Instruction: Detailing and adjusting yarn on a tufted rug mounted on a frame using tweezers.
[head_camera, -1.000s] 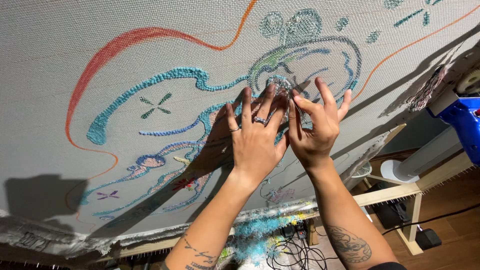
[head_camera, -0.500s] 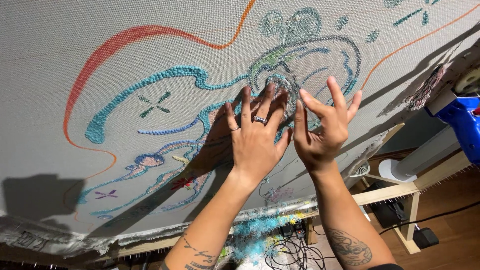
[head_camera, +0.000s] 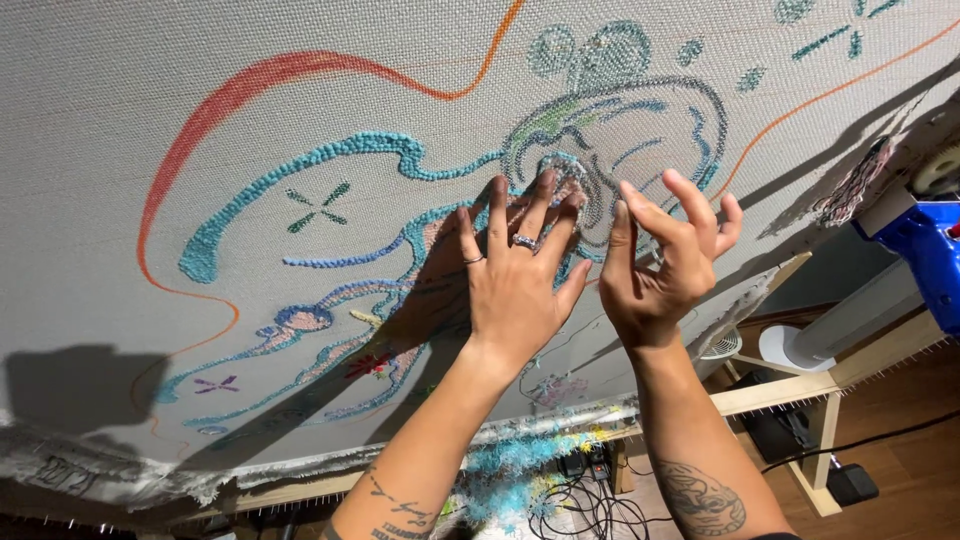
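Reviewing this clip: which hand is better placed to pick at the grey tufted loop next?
Probably the right hand: its fingers are lifted and curled beside the grey tufted loop, free to pinch. The left hand lies spread flat on the cloth.

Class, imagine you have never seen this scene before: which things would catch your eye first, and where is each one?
First, the two hands at centre: the left hand lies flat with fingers spread on the tufted cloth, while the right hand is lifted beside it, fingers curled. Next, the teal yarn line curving across the cloth's middle and the red outline looping at upper left. A blue tool sits at the right edge.
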